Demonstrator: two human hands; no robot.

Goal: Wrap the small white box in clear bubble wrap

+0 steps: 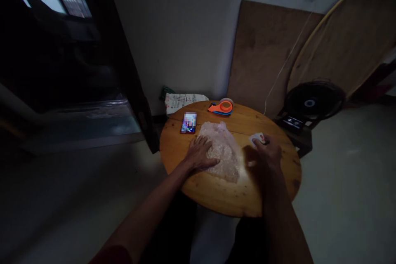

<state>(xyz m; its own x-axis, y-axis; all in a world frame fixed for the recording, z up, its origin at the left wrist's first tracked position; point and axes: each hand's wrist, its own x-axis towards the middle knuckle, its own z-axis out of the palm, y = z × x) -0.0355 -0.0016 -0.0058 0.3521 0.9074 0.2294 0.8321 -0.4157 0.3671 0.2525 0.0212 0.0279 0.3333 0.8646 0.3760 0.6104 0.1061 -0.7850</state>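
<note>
A sheet of clear, bubbly plastic wrap [227, 154] lies on the round wooden table [216, 202]. My left hand [200, 153] rests flat on its left side with the fingers spread. To the right of the wrap, my right hand [270, 152] is closed on a small white packet [256, 137] with a red mark, held just over the tabletop. Most of what the right fingers cover is hidden. Beyond the wrap sits an orange and blue tape dispenser [223, 107], and a lit phone [188, 122] lies at the left.
Behind the table's far edge is a white printed sack [185, 99]. A black fan [312, 101] stands at the right beside a dark stool [305, 142]. A brown board [269, 57] and a large round wooden top [349, 37] lean on the wall. A doorway opens at left.
</note>
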